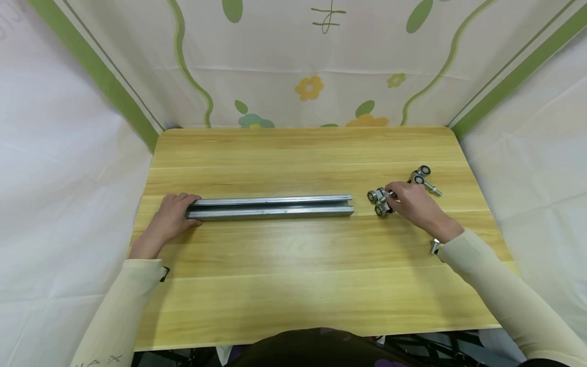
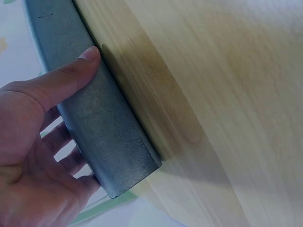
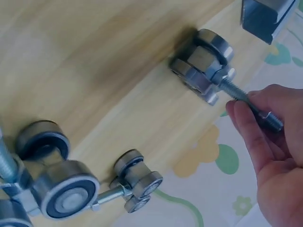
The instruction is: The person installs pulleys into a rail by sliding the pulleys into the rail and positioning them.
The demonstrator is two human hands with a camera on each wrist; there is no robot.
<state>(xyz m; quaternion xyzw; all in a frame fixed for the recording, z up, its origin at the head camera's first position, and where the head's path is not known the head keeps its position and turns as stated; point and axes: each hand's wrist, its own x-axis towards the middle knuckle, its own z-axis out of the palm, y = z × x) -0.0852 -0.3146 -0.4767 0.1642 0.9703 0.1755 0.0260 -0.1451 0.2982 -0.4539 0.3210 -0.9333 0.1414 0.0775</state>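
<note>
A straight steel C-channel rail point(image 1: 275, 214) lies across the table, its slot facing up. My left hand point(image 1: 168, 219) grips its left end, the thumb point(image 2: 71, 78) along the near side and the fingers at the far side. Off the rail's right end, my right hand point(image 1: 415, 204) pinches the threaded bolt point(image 3: 233, 90) of a roller trolley point(image 3: 201, 60) between thumb and fingers. The trolley's small steel wheels point(image 1: 381, 209) point toward the rail's open end point(image 3: 265, 21), with a short gap between them.
A second roller trolley point(image 1: 418, 179) with its bolt lies just beyond my right hand. Another metal piece point(image 1: 434, 246) shows beside the right wrist, mostly hidden by the sleeve. White fabric walls point(image 1: 266, 46) with printed flowers stand behind the wooden table point(image 1: 293, 290) and along its sides.
</note>
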